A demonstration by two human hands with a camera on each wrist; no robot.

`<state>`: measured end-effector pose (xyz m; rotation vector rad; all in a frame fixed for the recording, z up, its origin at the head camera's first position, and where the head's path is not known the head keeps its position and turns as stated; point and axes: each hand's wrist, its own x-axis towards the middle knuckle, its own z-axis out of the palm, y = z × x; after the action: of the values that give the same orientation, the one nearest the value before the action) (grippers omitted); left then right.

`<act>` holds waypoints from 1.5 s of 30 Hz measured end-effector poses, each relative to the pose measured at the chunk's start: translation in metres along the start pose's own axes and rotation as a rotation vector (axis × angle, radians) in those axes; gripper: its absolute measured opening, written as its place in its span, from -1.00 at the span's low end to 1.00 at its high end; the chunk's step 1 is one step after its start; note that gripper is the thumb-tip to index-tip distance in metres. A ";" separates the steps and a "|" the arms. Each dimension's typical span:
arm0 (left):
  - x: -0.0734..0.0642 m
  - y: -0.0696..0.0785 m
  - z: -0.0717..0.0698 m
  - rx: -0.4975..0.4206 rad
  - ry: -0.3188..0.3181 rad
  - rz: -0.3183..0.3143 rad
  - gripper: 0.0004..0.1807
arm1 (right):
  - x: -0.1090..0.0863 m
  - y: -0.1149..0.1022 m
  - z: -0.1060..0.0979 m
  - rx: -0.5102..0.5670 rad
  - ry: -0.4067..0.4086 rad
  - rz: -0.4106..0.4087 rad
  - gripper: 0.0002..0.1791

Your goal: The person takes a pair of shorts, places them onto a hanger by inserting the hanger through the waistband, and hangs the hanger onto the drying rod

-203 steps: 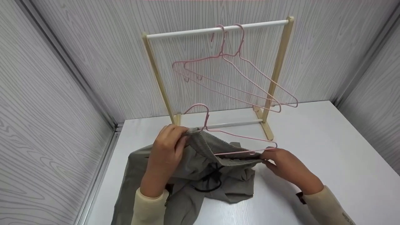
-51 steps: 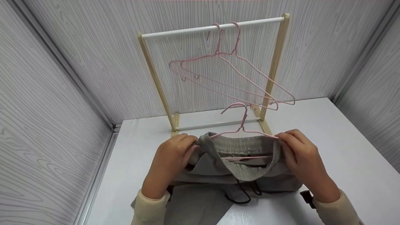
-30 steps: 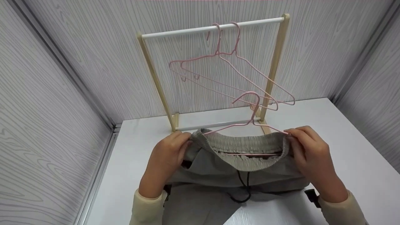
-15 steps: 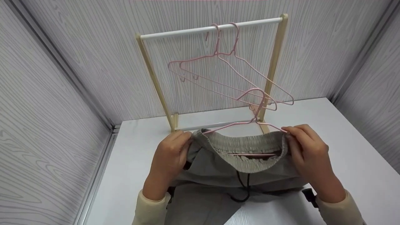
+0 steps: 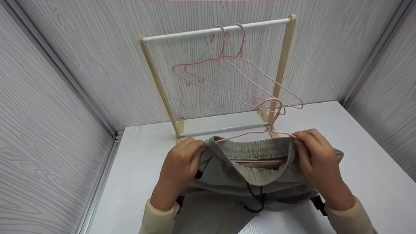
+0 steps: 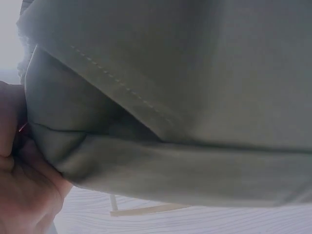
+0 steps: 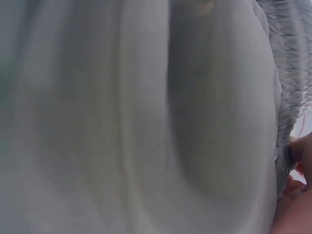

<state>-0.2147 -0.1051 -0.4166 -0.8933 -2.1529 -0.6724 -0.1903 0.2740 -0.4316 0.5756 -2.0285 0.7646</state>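
Olive-grey pants [image 5: 224,208] with an elastic waistband [image 5: 247,149] and black drawstring [image 5: 254,210] are held up over the table in the head view. A pink wire hanger [image 5: 242,134] sits inside the waistband, its hook tilted up to the right. My left hand [image 5: 178,162] pinches the waistband's left side; the hanger's left end is hidden in the cloth there. My right hand [image 5: 320,159] pinches the right side together with the hanger's right shoulder. In the left wrist view, a pocket opening [image 6: 92,102] shows beside my fingers. Cloth fills most of the right wrist view.
Behind the pants stands a small rack with wooden posts [image 5: 159,84] and a white rail [image 5: 188,34]. Two pink hangers [image 5: 198,61] hang on it. The white table [image 5: 357,156] meets wood-patterned panels [image 5: 81,32] at the back and sides.
Earlier the hanger's right side stuck out of the waistband; now both ends sit within it. My right hand has risen, spreading the waistband wide. Over the last half second, the hanger's hook dips slightly.
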 end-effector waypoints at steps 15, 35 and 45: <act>-0.003 -0.010 -0.004 -0.044 0.082 -0.023 -0.91 | 0.000 -0.001 -0.002 0.046 0.042 0.011 -0.74; -0.005 -0.017 -0.015 -0.066 0.240 -0.151 -0.87 | 0.006 0.006 -0.012 -0.007 0.105 0.034 -0.61; -0.006 -0.022 -0.029 -0.112 0.258 -0.234 -0.86 | 0.005 0.018 -0.017 -0.024 0.146 0.162 -0.61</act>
<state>-0.2169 -0.1410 -0.4071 -0.5785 -2.0175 -0.9772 -0.1946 0.2979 -0.4257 0.3343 -1.9625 0.8523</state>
